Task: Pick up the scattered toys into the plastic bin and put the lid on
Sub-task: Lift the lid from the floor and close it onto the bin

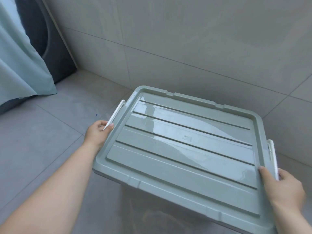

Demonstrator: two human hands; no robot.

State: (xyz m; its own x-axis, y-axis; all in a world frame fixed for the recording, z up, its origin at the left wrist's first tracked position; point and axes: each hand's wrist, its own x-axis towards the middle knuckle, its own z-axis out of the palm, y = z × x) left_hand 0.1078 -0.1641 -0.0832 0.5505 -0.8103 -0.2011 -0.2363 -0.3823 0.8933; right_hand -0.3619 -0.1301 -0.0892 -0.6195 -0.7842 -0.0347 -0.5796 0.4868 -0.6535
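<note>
The green lid (pixel 185 146) lies across the top of the clear plastic bin (pixel 143 208), whose wall shows under the lid's near edge. I cannot tell whether the lid's rim is seated all the way round. No toy shows anywhere in view; whatever is in the bin is hidden beneath the lid.

At the lid's left edge, the left hand (pixel 99 132) has its fingers curled round the lower end of a white clip (pixel 116 112), which stands swung out from the lid. At the lid's near right corner, the right hand (pixel 283 188) lays its thumb flat on top of the lid and wraps its fingers round the end of the second clip (pixel 272 154).

The likely trouble lies in the latching:
- **Uneven closing:** if one clip is pressed home before the other, the lid can rock and lift at the opposite side.
- **A missed catch:** if the lid sits slightly off the bin's rim, a clip can close on nothing and the lid will look shut yet come loose.
- **A proud toy:** a toy standing above the rim would hold the lid up.
- **Pinched fingers:** fingers curled behind a clip can get nipped as it snaps.
- **Sliding:** a hard sideways push may skid the bin on the smooth tiled floor (pixel 50 132) to the left of the lid.
</note>
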